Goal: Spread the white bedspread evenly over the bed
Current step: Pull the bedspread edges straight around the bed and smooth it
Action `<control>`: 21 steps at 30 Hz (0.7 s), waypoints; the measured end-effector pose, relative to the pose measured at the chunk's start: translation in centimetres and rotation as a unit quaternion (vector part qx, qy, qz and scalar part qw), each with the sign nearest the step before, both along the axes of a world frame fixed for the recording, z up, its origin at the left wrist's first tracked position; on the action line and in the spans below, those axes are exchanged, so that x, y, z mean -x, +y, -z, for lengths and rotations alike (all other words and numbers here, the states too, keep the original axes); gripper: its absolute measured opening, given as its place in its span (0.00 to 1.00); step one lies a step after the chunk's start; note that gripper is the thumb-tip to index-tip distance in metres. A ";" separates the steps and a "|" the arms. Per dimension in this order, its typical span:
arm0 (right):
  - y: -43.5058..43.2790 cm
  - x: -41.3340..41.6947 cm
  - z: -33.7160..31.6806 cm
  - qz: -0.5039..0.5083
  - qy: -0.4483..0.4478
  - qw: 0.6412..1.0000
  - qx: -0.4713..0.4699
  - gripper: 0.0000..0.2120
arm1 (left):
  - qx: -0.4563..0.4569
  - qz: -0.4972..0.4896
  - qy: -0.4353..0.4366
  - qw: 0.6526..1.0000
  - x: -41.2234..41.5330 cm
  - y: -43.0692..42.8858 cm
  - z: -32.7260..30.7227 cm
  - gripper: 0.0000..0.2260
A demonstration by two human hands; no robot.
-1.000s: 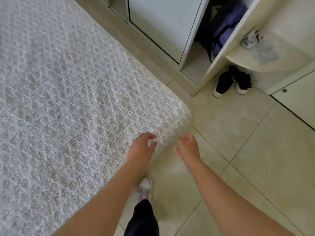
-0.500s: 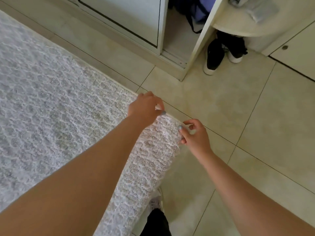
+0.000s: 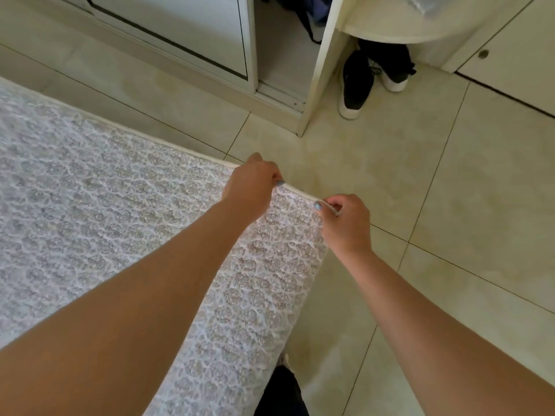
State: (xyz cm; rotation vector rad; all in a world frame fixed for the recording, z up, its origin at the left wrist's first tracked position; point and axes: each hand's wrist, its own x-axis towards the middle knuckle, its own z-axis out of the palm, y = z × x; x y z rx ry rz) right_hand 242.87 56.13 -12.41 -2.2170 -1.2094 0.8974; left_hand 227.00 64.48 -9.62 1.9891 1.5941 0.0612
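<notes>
1. Nearest: dark trouser leg (image 3: pixel 282 391) at bottom edge, beside the hanging side of the bedspread (image 3: pixel 120 205).
2. Bedspread: white, lace-like pattern, covers the left half of view, flat on top, draped down at the near corner over the tiled floor (image 3: pixel 420 205).
3. Left hand (image 3: pixel 250 186): fingers curled, pinching the bedspread's far hem just left of the corner.
4. Right hand (image 3: pixel 345 222): thumb and fingertips closed on the hem at the corner itself, near the left hand; hem runs taut between them.
5. Far: open wardrobe (image 3: pixel 195 28), pair of black shoes (image 3: pixel 357 82) on the floor under a rounded shelf (image 3: pixel 390 28).
</notes>
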 end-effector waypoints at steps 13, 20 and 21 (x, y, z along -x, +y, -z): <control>-2.4 2.0 0.3 -0.059 -0.011 0.998 0.031 0.16 | -0.062 0.052 0.080 0.994 -0.3 -6.3 2.6 0.16; -5.9 2.1 -3.5 -0.212 -0.009 0.975 0.068 0.26 | -0.099 -0.075 0.068 0.990 1.1 -16.6 0.9 0.24; -6.5 1.5 -5.1 -0.211 0.008 0.976 0.060 0.25 | -0.084 -0.087 0.067 0.990 0.6 -19.8 0.0 0.24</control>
